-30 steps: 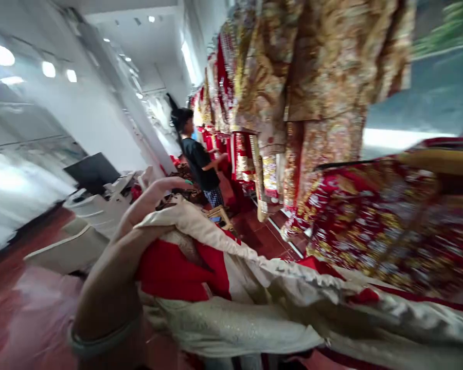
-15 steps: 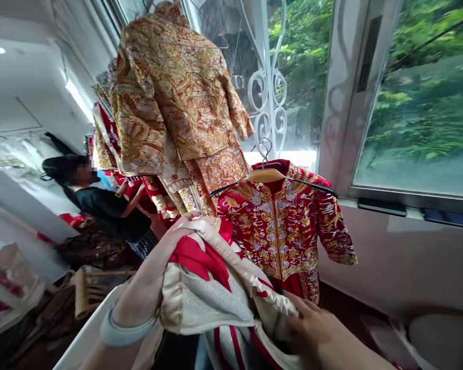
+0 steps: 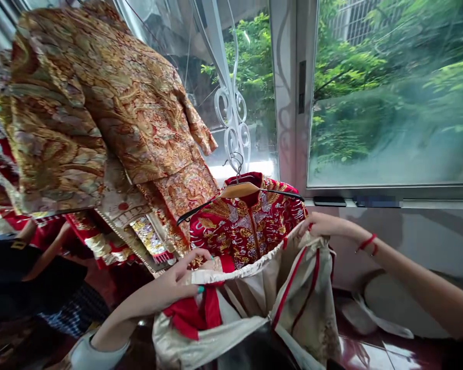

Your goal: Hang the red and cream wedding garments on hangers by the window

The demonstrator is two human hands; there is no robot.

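Observation:
A cream skirt with red stripes and a gathered waistband is stretched between my hands. My left hand pinches the waistband's left end, thumb in front, close to red ribbon pieces. At the other end, my right hand is closed on the waistband, and the skirt's side hangs below it in folds. Directly behind the waistband a red jacket with gold and silver embroidery hangs on a black hanger with a wooden middle. The skirt hides the jacket's lower part.
A large gold brocade jacket hangs at the left, with more garments under and behind it. A person in dark clothes is at the far left. Windows with a white scrolled bar stand behind. Dark flat objects lie on the sill.
My right hand has risen from low centre to the right, spreading the waistband wide. My left hand has lowered slightly. The view has turned right, so the garments shift left.

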